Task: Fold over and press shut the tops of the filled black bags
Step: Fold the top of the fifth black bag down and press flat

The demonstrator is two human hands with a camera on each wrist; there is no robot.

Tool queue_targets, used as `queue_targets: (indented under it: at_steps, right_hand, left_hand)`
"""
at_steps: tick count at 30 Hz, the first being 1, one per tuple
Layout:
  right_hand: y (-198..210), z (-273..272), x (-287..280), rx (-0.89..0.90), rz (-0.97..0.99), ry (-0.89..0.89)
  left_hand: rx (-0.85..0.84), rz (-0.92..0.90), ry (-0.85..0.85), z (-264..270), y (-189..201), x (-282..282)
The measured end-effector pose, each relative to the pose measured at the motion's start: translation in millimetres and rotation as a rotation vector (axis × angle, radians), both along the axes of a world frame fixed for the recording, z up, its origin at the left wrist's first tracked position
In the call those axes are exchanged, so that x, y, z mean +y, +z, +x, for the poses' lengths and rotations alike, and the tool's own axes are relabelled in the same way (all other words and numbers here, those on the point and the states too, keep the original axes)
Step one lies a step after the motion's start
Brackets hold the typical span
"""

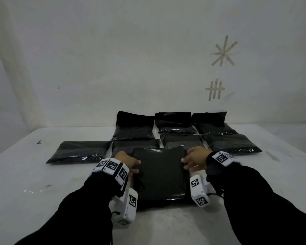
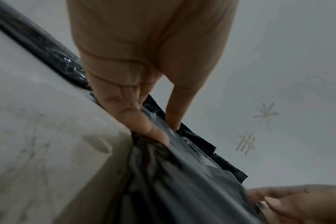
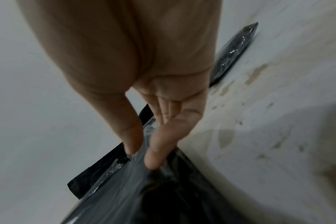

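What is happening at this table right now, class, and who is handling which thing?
A person in black sleeves holds a filled black bag by its far corners on the white table. The left hand pinches the left corner, the right hand the right one, thumb above and fingers below. Seven more black bags lie in rows behind it; the back three have upright flaps, so they look not yet folded. Strips of tape mark the wall.

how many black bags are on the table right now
8 visible. One near bag held between left hand and right hand; four in the middle row; three at the back. Others may hide underneath.
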State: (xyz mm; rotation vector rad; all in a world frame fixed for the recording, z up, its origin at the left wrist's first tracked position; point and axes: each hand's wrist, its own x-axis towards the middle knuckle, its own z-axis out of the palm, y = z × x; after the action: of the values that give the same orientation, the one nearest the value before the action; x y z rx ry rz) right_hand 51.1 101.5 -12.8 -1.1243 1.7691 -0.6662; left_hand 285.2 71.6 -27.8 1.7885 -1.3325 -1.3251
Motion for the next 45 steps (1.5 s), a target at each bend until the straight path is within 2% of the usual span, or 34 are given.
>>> queue_targets:
  at_steps: [4,6,7,9,10,11,15,20,27,45]
  right_hand:
    - [-10,1,-9,-0.030,0.018,-0.113]
    - [-12,1,-13,-0.061,0.006,-0.136]
    - [-13,1,-13,-0.067,-0.007,-0.142]
    - [-13,2,-13,-0.101,-0.051,-0.161]
    - [-13,2,-12,-0.140,-0.071,-0.172]
    - [-14,2,-12,-0.189,-0.082,-0.179]
    - [-17,2,-5,-0.397,-0.092,-0.190]
    - [-15,5,2,-0.429,-0.113,-0.164]
    - [-14,4,1,-0.449,-0.159,-0.122]
    - [-19,3,7,-0.517,-0.279,-0.142]
  left_hand:
    - [0.031,0.021,0.046,-3,-7,-8]
    - [0.053,-0.063,0.082,-2,-9,-11]
    - [0.137,-0.069,0.122,-2,-6,-8]
    - [0.079,-0.092,0.071,3,-7,-10]
    - [0.193,-0.048,0.107,3,-10,-14]
    - [0.253,-0.079,0.133,1,-10,-14]
    - [0.303,0.029,0.102,2,-9,-9]
    - [0.407,0.052,0.130,4,-13,-12]
    - [0.354,-0.050,0.048,3,-12,-8]
    - [0.378,-0.055,0.101,-1,-8,-13]
